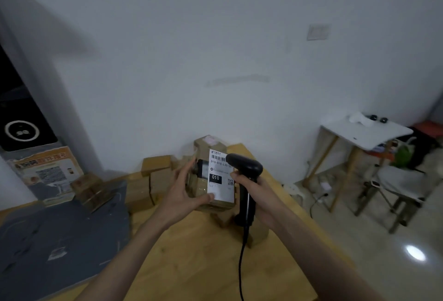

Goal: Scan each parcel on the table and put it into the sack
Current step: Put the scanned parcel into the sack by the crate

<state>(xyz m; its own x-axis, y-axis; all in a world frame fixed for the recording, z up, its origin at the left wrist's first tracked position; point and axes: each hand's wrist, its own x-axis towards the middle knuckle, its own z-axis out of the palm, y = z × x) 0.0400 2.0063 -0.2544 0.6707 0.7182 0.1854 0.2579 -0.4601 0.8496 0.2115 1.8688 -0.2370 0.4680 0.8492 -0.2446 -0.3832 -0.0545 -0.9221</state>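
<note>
Left hand point(185, 193) around parcel point(215, 181)

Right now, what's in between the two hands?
In the head view, a cardboard parcel with a white shipping label sits between them. The left hand holds the parcel; the right hand grips the black scanner beside it.
</note>
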